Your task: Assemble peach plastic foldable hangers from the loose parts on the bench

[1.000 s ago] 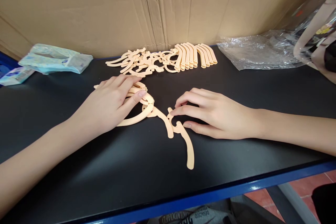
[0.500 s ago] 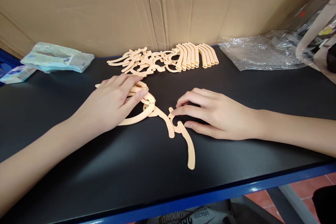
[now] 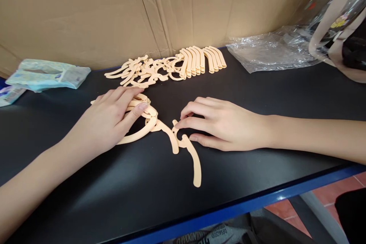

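Observation:
My left hand (image 3: 111, 116) lies palm down over a small pile of cream plastic folding clothes hangers (image 3: 137, 132), its fingers stretched across them and its thumb apart. The palm hides part of that pile. To the right of the pile lies a single folding hanger (image 3: 196, 164) with curved arms and a hook, flat on the table, one arm touching the pile. My right hand (image 3: 225, 124) rests beside this hanger, fingers apart and loosely bent. Its index fingertip touches the hook, while the thumb tip is next to the base of the right arm.
Behind my hands are a jumbled heap of hanger parts (image 3: 145, 71) and a neat row of curved arms (image 3: 194, 61). A tissue pack (image 3: 48, 74) lies at the left, a clear plastic bag (image 3: 271, 51) at the back right. Cardboard (image 3: 85, 15) stands behind the black table (image 3: 137, 194).
The whole view has shifted, so most things appear farther left. Both hands and the hangers keep the same places relative to each other.

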Available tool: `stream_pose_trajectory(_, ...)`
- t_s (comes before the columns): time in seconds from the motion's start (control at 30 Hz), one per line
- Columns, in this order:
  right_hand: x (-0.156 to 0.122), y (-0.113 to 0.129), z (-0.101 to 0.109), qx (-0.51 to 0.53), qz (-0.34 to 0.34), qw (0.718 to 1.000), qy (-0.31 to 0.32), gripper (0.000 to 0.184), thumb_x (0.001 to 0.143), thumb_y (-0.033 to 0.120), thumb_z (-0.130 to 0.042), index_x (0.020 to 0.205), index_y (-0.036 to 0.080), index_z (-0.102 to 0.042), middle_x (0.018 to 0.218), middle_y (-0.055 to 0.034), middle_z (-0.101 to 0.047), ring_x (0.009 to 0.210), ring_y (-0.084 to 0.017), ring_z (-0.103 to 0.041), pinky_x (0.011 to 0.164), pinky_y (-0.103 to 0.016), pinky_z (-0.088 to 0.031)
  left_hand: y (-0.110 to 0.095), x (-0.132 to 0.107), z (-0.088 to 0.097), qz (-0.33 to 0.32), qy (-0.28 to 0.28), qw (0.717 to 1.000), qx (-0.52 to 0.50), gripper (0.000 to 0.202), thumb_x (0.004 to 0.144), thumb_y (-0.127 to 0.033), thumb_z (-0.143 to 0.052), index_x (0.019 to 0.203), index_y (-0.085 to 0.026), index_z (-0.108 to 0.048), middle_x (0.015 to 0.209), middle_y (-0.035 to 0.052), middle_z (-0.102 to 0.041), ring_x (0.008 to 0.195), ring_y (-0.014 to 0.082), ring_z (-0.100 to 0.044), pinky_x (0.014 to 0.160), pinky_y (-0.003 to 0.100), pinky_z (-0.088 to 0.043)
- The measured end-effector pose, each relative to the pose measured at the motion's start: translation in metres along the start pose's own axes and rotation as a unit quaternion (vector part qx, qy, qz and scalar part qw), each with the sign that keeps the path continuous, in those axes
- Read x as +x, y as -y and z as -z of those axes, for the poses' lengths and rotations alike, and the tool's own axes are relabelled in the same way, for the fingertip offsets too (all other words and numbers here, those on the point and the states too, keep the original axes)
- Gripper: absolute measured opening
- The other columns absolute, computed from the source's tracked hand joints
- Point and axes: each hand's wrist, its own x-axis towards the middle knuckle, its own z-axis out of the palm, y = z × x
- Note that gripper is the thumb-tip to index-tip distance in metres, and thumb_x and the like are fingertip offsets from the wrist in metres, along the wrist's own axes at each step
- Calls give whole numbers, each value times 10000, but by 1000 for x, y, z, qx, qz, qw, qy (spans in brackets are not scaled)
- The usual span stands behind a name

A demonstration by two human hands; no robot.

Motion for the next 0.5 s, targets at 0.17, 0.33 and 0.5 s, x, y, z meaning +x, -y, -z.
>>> stream_pose_trajectory(0.17,1,1,1,1,-1,1000,-1,331,1044,265,-446,1278,125,-634,1188,-116,-638,1019,-217,-557,938,-382,-491,0,1,-1,0,0,1000,1,617,1004,-566,-208,1418,-206,-490,1435,113,-560,1322,334,-506,1119,499,-370)
stream_pose_trajectory(0.33,1,0,0,6,0,1000,0,327,1046,275,-453,1283,127,-624,1187,-123,-638,1019,-218,-560,921,-395,-505,-1,1,-1,7,2,1000,-3,635,993,-568,-212,1417,-195,-501,1408,117,-573,1285,334,-524,1119,485,-371)
stream_pose_trajectory(0.5,0,0,1,8,2,1000,-7,328,1047,268,-451,1281,123,-630,1180,-118,-643,1012,-216,-558,919,-387,-502,-1,0,1,0,6,1000,-5,625,999,-557,-212,1416,-187,-495,1408,122,-573,1300,329,-511,1116,487,-367)
